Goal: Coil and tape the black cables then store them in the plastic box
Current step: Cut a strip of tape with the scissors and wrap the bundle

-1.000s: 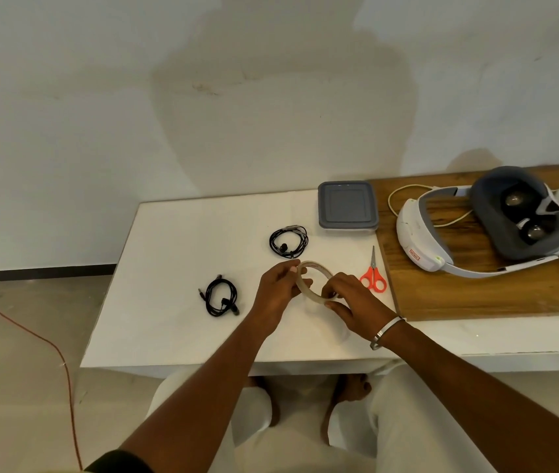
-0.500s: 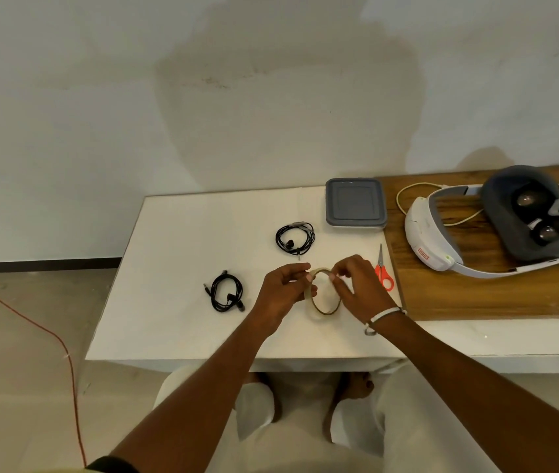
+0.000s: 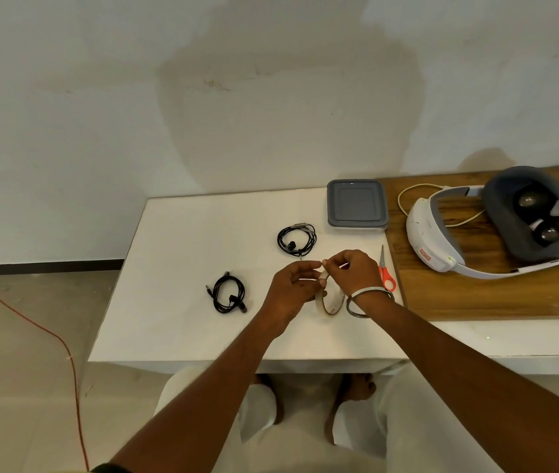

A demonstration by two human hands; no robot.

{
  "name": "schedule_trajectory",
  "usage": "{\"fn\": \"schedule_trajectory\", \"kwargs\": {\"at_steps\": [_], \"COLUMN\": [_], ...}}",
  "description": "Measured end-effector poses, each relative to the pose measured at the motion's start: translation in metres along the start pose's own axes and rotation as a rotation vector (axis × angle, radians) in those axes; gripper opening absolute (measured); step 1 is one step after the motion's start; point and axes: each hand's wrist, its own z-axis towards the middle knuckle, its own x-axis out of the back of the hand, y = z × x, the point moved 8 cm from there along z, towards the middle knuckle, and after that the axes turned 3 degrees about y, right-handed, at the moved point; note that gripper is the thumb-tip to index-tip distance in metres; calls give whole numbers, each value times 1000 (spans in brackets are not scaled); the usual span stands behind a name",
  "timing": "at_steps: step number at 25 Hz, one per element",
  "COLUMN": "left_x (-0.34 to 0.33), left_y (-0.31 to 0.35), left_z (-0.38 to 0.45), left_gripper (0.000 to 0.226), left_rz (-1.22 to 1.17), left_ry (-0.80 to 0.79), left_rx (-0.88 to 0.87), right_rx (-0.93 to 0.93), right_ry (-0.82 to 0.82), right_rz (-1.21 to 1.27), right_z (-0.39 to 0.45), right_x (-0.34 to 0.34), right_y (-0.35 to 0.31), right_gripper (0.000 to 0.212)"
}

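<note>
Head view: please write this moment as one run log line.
left hand: holds tape roll | right hand: pinches tape end | black cables: coiled, untaped, on table | plastic box: lid on

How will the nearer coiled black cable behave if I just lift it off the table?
The nearer black cable is thin wire, loosely looped with no tape visible, so it will probably sag and uncoil. Its plug end and earbuds hang free, so they may dangle. It looks very light.

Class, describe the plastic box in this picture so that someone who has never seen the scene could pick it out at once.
Find the white table standing against the wall. At its far right corner, beside the wooden board, sits the plastic box. It is the only square, grey-lidded container there, lying beyond the orange-handled scissors and the nearer coil of black cable.
</note>
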Motion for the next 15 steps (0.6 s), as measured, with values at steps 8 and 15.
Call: {"fn": "schedule_trajectory", "kwargs": {"at_steps": [8,15], "left_x": [-12,-15], "left_y": [13,18], "left_z": [-7,-4], "left_gripper": [40,26], "left_rz": [34,176], "left_ry": [-91,-154], "left_rx": [-51,-67], "right_rx": [29,114], "right_ry": [-91,-174], "right_rz": [-16,-67], "right_z": [0,0], "right_x": [3,1], "right_y": [-7,-14], "right_gripper": [24,24]}}
